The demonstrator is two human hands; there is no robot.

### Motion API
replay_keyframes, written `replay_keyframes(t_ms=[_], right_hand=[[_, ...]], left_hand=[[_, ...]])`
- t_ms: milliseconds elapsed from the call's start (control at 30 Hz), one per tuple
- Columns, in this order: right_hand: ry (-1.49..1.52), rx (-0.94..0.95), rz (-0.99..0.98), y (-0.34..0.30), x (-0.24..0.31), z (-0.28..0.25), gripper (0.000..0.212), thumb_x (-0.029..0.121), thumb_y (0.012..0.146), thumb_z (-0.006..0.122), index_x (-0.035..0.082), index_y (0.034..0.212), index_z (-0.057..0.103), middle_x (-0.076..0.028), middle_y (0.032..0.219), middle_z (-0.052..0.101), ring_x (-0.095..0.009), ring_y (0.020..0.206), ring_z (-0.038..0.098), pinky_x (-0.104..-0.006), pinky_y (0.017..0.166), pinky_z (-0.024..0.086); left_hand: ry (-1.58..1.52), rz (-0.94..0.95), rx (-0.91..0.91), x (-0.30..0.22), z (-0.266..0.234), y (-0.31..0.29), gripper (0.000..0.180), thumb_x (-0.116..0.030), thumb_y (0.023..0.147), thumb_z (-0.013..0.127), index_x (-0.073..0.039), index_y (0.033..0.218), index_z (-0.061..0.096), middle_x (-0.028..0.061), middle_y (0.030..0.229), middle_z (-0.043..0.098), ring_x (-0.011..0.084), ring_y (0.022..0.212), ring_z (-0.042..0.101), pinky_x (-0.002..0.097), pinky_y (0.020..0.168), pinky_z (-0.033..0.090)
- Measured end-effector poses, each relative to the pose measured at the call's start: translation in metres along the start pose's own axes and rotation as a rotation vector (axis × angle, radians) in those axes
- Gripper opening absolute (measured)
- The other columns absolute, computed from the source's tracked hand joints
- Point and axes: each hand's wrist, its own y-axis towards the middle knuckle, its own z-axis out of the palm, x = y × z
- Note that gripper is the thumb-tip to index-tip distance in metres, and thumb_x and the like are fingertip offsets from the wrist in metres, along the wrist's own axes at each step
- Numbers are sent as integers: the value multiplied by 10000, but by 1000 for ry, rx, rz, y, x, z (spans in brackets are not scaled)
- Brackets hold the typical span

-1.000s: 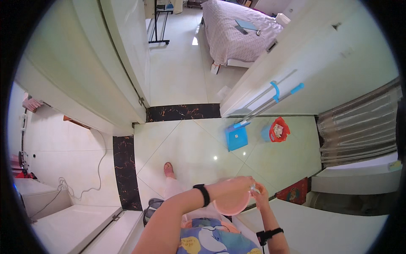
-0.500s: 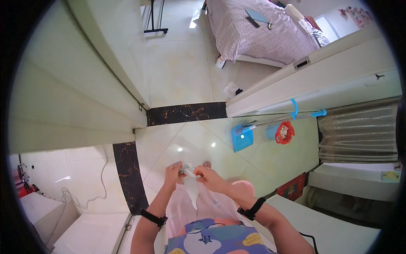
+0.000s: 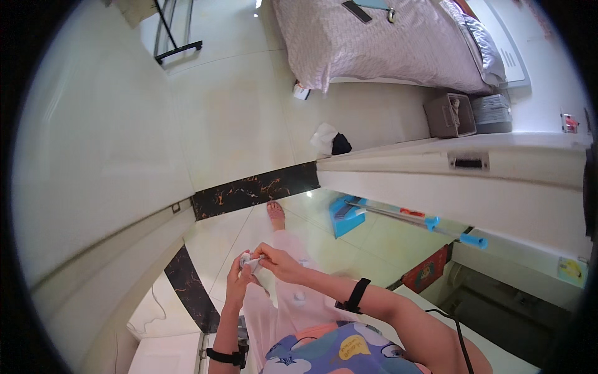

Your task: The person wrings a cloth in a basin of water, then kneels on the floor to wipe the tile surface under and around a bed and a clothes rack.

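A crumpled piece of thin white material [image 3: 251,262] is held between my two hands in front of my legs. It looks like a plastic bag or a tissue, but too little shows to tell which. My left hand [image 3: 235,278] grips it from the left side. From the right, the fingers of my right hand [image 3: 278,262] pinch its upper end, close against the left fingertips.
Ahead, a dark marbled threshold [image 3: 255,190] crosses the doorway between white door panels. Beyond it, white and black items [image 3: 330,139] lie on the floor near a bed [image 3: 374,50]. Right of my slippered foot [image 3: 276,215] stands a blue dustpan [image 3: 347,217] with long poles.
I have stepped forward toward the doorway, so the threshold and bed appear closer. The white material, which hung down in a long strip, is now bunched up small between my hands.
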Motion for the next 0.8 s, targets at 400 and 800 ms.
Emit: replay_keyframes(t_ms=[400, 800], right_hand=[[495, -256, 167, 95, 14, -135, 110, 47, 892, 489, 70, 1000, 483, 0, 851, 522, -88, 797, 527, -241, 721, 451], [-105, -761, 388, 234, -137, -282, 146, 102, 777, 609, 47, 912, 610, -70, 833, 637, -153, 789, 605, -273, 717, 472]], left_hand=[[295, -72, 71, -86, 39, 144, 321, -238, 887, 564, 21, 1073, 599, 46, 904, 616, 109, 802, 530, 249, 741, 433], [432, -117, 61, -85, 46, 336, 323, -213, 863, 591, 17, 1089, 574, 56, 948, 615, 115, 840, 537, 262, 765, 431]])
